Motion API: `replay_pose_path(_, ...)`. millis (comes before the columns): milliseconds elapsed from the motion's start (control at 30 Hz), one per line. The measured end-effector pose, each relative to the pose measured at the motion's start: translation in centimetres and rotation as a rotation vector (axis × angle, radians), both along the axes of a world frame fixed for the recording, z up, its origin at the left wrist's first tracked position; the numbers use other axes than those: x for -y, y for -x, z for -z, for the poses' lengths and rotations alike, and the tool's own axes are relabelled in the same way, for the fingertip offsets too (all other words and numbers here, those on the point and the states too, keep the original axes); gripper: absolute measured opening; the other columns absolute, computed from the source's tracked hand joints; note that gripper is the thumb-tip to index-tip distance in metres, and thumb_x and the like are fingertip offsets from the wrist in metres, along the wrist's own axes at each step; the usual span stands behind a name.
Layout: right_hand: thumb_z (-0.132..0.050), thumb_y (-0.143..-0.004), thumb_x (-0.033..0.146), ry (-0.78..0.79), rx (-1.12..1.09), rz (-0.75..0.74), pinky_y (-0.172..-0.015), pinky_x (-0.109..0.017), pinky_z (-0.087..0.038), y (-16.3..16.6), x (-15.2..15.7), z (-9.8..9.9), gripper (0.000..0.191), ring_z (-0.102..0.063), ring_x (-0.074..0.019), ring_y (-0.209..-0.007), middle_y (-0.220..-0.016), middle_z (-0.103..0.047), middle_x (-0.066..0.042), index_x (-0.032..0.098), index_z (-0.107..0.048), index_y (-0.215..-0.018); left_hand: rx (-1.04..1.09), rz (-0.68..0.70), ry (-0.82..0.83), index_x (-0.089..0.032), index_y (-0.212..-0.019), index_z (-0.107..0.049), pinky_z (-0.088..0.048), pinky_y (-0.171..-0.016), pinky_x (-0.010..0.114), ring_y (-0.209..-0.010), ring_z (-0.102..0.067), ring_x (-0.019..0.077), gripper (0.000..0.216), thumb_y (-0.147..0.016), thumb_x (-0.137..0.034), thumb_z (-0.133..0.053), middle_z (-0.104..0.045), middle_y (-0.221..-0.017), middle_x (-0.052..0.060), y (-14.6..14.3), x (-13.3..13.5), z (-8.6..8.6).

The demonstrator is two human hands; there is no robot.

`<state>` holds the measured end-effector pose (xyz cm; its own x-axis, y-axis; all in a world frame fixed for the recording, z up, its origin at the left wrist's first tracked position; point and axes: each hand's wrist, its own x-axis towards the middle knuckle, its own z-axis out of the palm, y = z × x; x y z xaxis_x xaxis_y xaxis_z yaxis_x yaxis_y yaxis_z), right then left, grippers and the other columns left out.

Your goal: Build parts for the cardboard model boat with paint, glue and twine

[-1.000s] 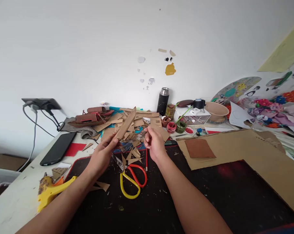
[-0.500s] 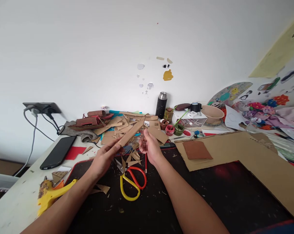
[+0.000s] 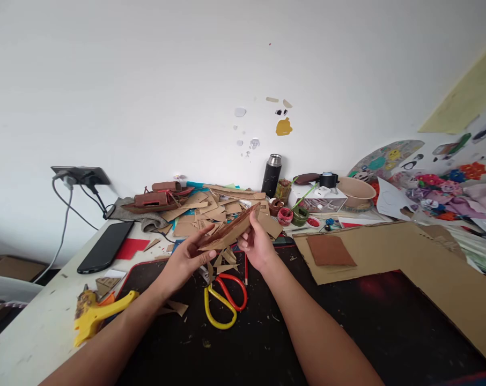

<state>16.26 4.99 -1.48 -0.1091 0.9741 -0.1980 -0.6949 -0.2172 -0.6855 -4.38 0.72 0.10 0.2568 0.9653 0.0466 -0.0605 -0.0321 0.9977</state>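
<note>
A long, narrow cardboard boat hull (image 3: 230, 231) is held up tilted above the mat, its right end higher. Its inner side is painted reddish brown, and the outer side is bare cardboard. My left hand (image 3: 186, 258) holds its lower end loosely between thumb and fingers. At the upper end my right hand (image 3: 258, 242) grips it, thumb on the near side and fingers curled underneath. Just below both hands lie scissors (image 3: 222, 303) with one yellow and one red handle, blades partly hidden by cardboard scraps. A red pencil (image 3: 246, 271) lies beside them.
Cardboard offcuts (image 3: 211, 206) are heaped behind the hands, beside a brown model boat (image 3: 156, 199). A yellow glue gun (image 3: 102, 311) and a phone (image 3: 106, 246) lie left. Open paint jars (image 3: 285, 216) and a black flask (image 3: 272, 177) stand behind. A large cardboard sheet (image 3: 388, 246) covers the right.
The cardboard hull has turned, so its painted inside now shows. My right hand, earlier apart from it, has taken hold of its upper end. The view has shifted slightly left.
</note>
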Motion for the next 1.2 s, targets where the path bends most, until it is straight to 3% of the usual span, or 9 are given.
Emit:
replay_pose_path(233, -0.084, -0.087, 0.064, 0.066, -0.141, -0.003, -0.035, -0.019, -0.026, -0.1, -0.1, 0.0, 0.061, -0.033, -0.0051, -0.036, -0.045, -0.042, 0.010, 0.021, -0.047, -0.065, 0.124, 0.001, 0.063, -0.022, -0.150, -0.067, -0.059, -0.103, 0.045, -0.115, -0.078, 0.0348, 0.079, -0.080, -0.047, -0.093, -0.078, -0.136, 0.017, 0.3, -0.2, 0.7)
replay_pose_path(333, -0.082, -0.089, 0.064, 0.097, -0.137, 0.002, -0.035, -0.019, -0.025, -0.1, -0.1, 0.0, 0.061, -0.033, -0.0053, -0.036, -0.045, -0.041, 0.010, 0.021, -0.046, -0.064, 0.163, -0.016, 0.065, -0.022, -0.146, -0.070, -0.060, -0.094, 0.037, -0.115, -0.076, 0.0317, 0.073, -0.080, -0.046, -0.093, -0.080, -0.130, 0.014, 0.5, -0.3, 0.9)
replay_pose_path(533, -0.084, -0.084, 0.070, 0.082, -0.080, 0.003, -0.036, -0.020, -0.024, 0.1, 0.1, 0.0, 0.065, -0.031, -0.0064, -0.038, -0.046, -0.039, 0.010, 0.022, -0.044, -0.064, 0.214, -0.025, 0.080, -0.023, -0.137, -0.076, -0.060, -0.094, 0.039, -0.117, -0.075, 0.0327, 0.065, -0.077, -0.038, -0.095, -0.082, -0.124, 0.013, 0.2, -0.1, 0.3)
replay_pose_path(667, -0.085, -0.081, 0.072, 0.064, -0.024, 0.024, -0.038, -0.021, -0.024, 0.4, 0.3, -0.1, 0.066, -0.031, -0.0070, -0.039, -0.047, -0.038, 0.009, 0.023, -0.044, -0.064, 0.204, 0.030, 0.109, -0.025, -0.138, -0.076, -0.058, -0.105, 0.045, -0.118, -0.076, 0.0349, 0.074, -0.069, -0.030, -0.100, -0.077, -0.137, 0.015, -0.3, 0.4, -0.5)
replay_pose_path(767, -0.084, -0.080, 0.072, 0.053, 0.031, 0.045, -0.038, -0.022, -0.024, 0.5, 0.4, -0.3, 0.064, -0.030, -0.0073, -0.039, -0.048, -0.038, 0.010, 0.023, -0.045, -0.067, 0.177, 0.009, 0.118, -0.025, -0.134, -0.077, -0.058, -0.105, 0.046, -0.121, -0.075, 0.0378, 0.074, -0.065, -0.034, -0.102, -0.075, -0.143, 0.015, -0.5, 0.6, -0.5)
replay_pose_path(900, -0.090, -0.075, 0.068, 0.034, 0.031, 0.027, -0.039, -0.021, -0.021, 0.7, 0.6, -0.5, 0.064, -0.031, -0.0059, -0.040, -0.049, -0.039, 0.011, 0.023, -0.045, -0.070, 0.171, -0.065, 0.115, -0.019, -0.129, -0.078, -0.061, -0.094, 0.044, -0.101, -0.080, 0.0355, 0.064, -0.074, -0.048, -0.096, -0.084, -0.112, 0.016, -0.3, 0.1, 0.5)
replay_pose_path(967, -0.095, -0.069, 0.067, 0.024, 0.027, 0.024, -0.040, -0.020, -0.020, 0.9, 0.7, -0.5, 0.067, -0.032, -0.0051, -0.040, -0.050, -0.040, 0.012, 0.023, -0.045, -0.072, 0.258, -0.124, 0.129, -0.017, -0.114, -0.080, -0.063, -0.090, 0.045, -0.094, -0.081, 0.0342, 0.053, -0.076, -0.051, -0.094, -0.084, -0.097, 0.014, -0.3, -0.3, 1.0)
replay_pose_path(1067, -0.097, -0.063, 0.068, -0.020, 0.070, 0.031, -0.039, -0.019, -0.019, 1.3, 1.1, -0.3, 0.071, -0.035, -0.0050, -0.040, -0.052, -0.043, 0.012, 0.023, -0.043, -0.072, 0.398, -0.208, 0.163, -0.016, -0.093, -0.077, -0.065, -0.087, 0.045, -0.094, -0.081, 0.0337, 0.044, -0.074, -0.050, -0.097, -0.083, -0.094, 0.013, -0.2, -0.9, 1.4)
replay_pose_path(1200, -0.092, -0.070, 0.070, -0.108, 0.172, 0.017, -0.038, -0.020, -0.021, 1.9, 1.6, 0.0, 0.071, -0.038, -0.0056, -0.039, -0.052, -0.043, 0.011, 0.024, -0.039, -0.071, 0.477, -0.217, 0.198, -0.015, -0.096, -0.077, -0.068, -0.084, 0.042, -0.095, -0.081, 0.0319, 0.044, -0.073, -0.046, -0.099, -0.084, -0.099, 0.013, 0.0, -1.2, 1.6)
